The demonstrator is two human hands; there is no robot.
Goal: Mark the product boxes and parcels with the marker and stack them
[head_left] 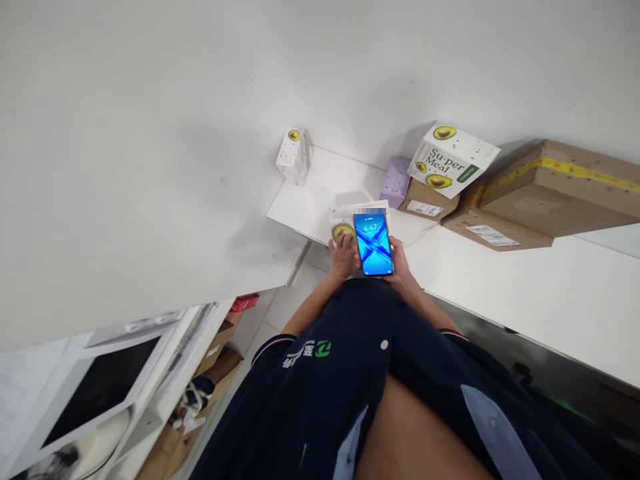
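A smartphone with a lit blue screen reading 4:47 faces me, upright in my right hand. My right fingers wrap its right edge. To its left, my left hand has its curled fingers on the printed face of a white box with an avocado picture, gripping its lower left part. The phone covers much of this box, and its upper edge shows above the phone. Both hands are close to my body at the near edge of the white counter.
A small white avocado box stands at the counter's left end. Along the wall to the right are a purple box, a "Super Meal" box on a small carton, and stacked brown cartons. A microwave sits lower left.
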